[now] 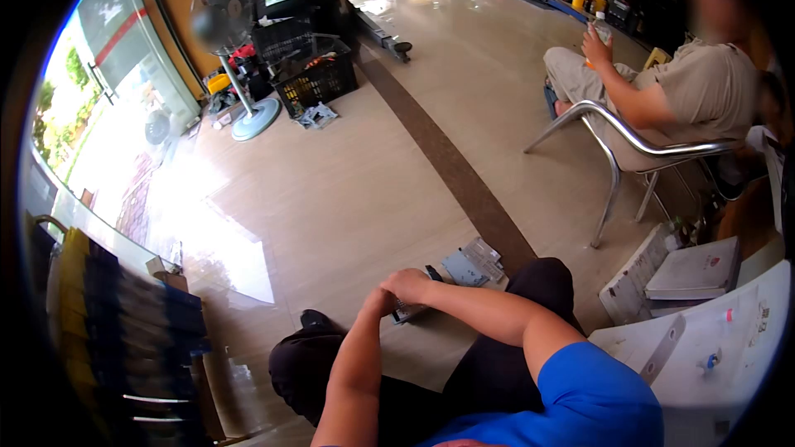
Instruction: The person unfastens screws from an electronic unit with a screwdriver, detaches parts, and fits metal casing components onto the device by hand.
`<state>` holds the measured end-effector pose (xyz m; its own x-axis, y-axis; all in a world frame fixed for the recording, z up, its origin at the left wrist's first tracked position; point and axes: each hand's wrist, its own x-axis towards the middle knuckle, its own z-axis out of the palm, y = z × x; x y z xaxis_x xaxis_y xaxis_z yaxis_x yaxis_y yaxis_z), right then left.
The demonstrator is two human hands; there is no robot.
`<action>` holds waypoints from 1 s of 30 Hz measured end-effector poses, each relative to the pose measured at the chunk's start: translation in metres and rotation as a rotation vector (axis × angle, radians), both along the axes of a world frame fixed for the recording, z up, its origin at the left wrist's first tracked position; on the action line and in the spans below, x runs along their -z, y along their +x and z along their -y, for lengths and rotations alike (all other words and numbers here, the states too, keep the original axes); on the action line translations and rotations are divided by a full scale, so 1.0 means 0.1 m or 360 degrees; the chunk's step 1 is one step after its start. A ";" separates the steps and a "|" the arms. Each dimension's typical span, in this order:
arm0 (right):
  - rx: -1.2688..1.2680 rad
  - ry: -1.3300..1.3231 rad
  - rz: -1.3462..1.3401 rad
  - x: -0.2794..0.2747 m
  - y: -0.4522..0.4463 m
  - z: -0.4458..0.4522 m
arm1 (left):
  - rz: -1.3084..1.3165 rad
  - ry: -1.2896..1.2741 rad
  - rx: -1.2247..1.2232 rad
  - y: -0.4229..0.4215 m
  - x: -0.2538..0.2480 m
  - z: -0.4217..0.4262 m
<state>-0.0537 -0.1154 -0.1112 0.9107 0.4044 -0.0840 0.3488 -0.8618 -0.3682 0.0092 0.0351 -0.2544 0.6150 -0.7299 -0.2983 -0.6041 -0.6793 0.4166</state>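
Note:
My left hand [378, 301] and my right hand [406, 285] meet in front of my knees, touching each other. The right hand's fingers look curled closed; whatever may be inside them is hidden. My left hand's fingers are mostly covered by the right hand. Just below both hands, a grey metal-looking part [407, 313] shows, partly blocked; I cannot tell whether a hand touches it. Beyond my right hand, a silvery metal box-like unit [470, 266] lies on the floor beside my right knee.
A person [704, 91] sits on a metal-framed chair [613, 128] at right, holding a bottle [602, 31]. A standing fan [254, 120] and a black crate [319, 79] stand at far left. A white table [704, 364] is at my right. A dark strip [439, 149] crosses the floor.

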 end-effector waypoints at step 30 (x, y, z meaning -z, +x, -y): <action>0.0089 0.0329 -0.0102 0.03 0.02 0.06 | -0.0093 -0.0145 -0.0396 -0.17 -0.35 0.06</action>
